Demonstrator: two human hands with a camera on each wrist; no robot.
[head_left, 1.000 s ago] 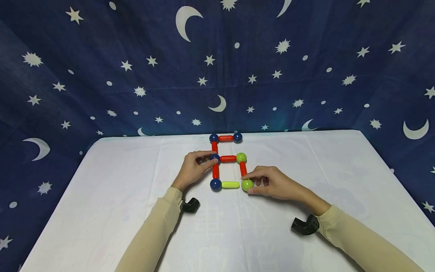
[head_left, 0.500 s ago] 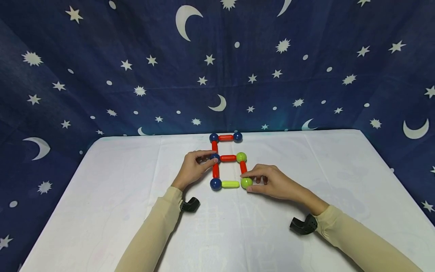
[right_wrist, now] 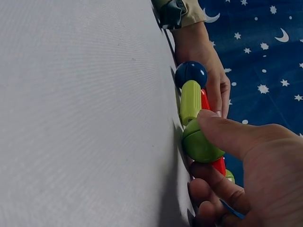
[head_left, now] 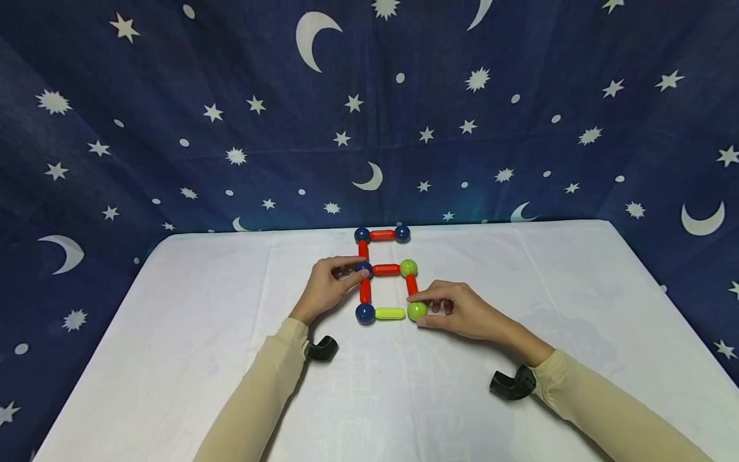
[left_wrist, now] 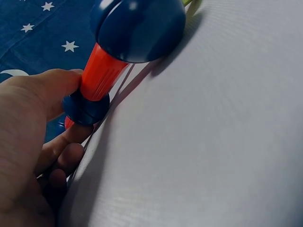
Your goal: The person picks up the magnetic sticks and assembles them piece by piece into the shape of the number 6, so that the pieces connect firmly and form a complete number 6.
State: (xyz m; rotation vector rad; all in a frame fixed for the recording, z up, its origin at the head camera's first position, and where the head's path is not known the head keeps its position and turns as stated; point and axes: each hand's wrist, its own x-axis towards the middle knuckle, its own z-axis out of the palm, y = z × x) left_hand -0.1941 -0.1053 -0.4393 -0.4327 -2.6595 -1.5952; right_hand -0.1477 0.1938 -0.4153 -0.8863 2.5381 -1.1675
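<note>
Magnetic sticks and balls form a flat figure on the table. My left hand [head_left: 326, 287] pinches the blue ball [left_wrist: 85, 109] at the middle of the left side between thumb and fingers. My right hand [head_left: 466, 309] pinches the lower green ball [right_wrist: 201, 144] at the bottom right corner. A yellow-green stick [head_left: 390, 314] runs from the bottom-left blue ball [head_left: 365, 313] toward that green ball; whether they touch I cannot tell. Above it, a red stick [head_left: 412, 283] leads up to another green ball [head_left: 408, 268]. A horizontal red stick [head_left: 386, 270] joins this one to the middle blue ball.
At the figure's top, a red stick [head_left: 382, 235] links two blue balls near the table's back edge. The white-covered table [head_left: 190, 333] spreads on both sides. Behind it hangs a dark blue cloth [head_left: 277, 141] with moons and stars.
My right hand has shifted slightly left and away from me with the lower green ball, narrowing the gap to the yellow-green stick. My left hand keeps its place on the blue ball.
</note>
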